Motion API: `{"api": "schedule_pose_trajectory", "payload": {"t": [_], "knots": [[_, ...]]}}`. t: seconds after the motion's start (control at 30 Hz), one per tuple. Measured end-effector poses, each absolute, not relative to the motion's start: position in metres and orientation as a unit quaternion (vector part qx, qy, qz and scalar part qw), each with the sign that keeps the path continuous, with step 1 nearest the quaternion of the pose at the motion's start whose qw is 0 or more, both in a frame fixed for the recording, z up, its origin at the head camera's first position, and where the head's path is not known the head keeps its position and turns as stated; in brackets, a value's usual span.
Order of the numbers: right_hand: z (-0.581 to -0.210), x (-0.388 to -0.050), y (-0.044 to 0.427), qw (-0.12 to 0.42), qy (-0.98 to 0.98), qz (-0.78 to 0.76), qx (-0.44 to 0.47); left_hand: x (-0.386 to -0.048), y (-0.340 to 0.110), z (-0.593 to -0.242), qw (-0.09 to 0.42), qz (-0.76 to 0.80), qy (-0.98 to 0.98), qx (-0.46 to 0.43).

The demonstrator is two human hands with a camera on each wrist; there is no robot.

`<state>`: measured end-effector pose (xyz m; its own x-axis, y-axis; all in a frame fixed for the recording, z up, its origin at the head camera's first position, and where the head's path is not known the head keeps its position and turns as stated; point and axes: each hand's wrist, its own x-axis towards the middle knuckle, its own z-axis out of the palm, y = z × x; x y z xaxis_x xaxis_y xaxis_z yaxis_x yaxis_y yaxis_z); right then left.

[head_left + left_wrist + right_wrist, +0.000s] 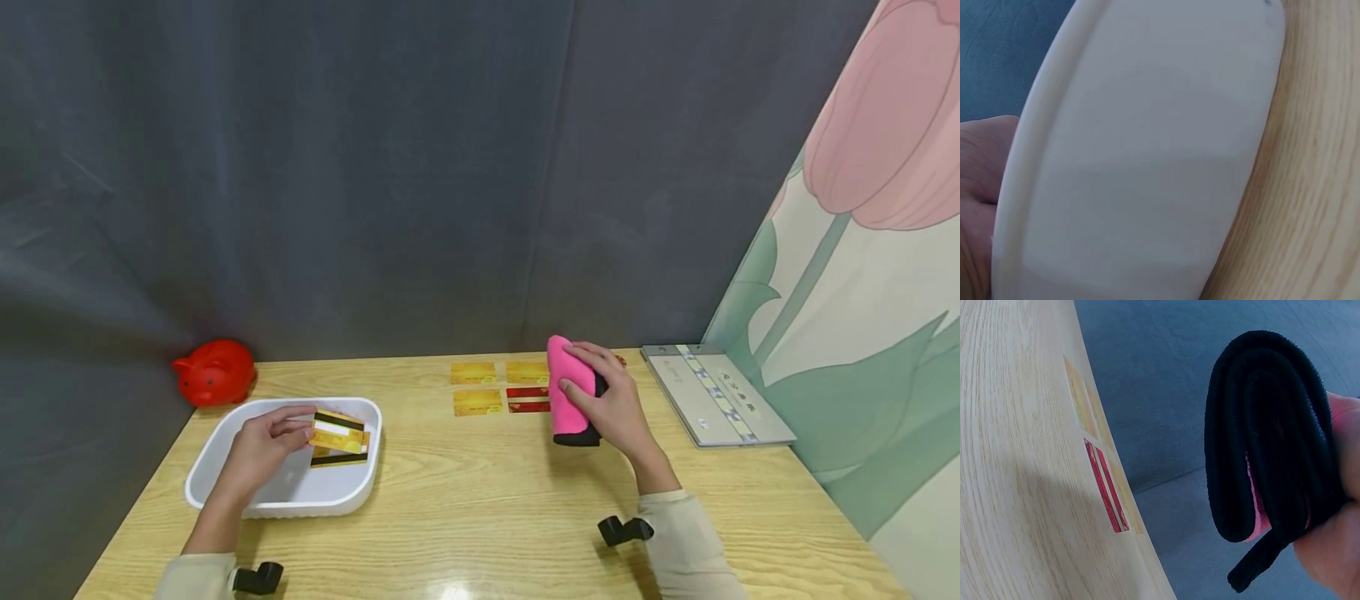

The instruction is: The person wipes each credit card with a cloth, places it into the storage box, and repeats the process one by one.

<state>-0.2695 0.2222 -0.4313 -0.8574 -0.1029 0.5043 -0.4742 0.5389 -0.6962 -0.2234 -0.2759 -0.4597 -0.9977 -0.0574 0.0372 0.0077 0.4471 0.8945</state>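
Note:
In the head view my left hand (258, 450) is over the white basin (322, 507), pinching a yellow card with a dark stripe (339, 431) between thumb and fingers. Just below that card, another striped card (339, 457) shows partly inside the basin. The left wrist view shows mostly the basin's outer side (1147, 137), and the card is hidden there. My right hand (618, 408) grips a folded pink towel (567, 396) above the table's back part. Seen from the right wrist, the towel's black folded edge (1266, 437) has a small hanging loop (1254, 565).
Yellow cards (477, 402) and a red striped card (528, 400) lie in rows near the table's back edge, partly behind the towel. A red piggy bank (217, 373) stands at back left. A grey flat box or book (716, 396) lies at right, beside the flowered wall.

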Motion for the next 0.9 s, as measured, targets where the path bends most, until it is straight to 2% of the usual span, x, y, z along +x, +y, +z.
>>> {"api": "schedule_pose_trajectory", "payload": {"t": [0.43, 0.67, 0.9], "knots": [[-0.431, -0.270, 0.224, 0.198, -0.855, 0.452, 0.161, -0.224, -0.277, -0.461, 0.090, -0.495, -0.864, 0.029], [-0.430, -0.270, 0.228, 0.196, -0.852, 0.459, 0.155, -0.224, -0.275, -0.460, 0.076, -0.463, -0.882, 0.037], [-0.430, -0.270, 0.230, 0.200, -0.849, 0.466, 0.148, -0.221, -0.253, -0.448, 0.097, -0.464, -0.880, -0.006]]}}
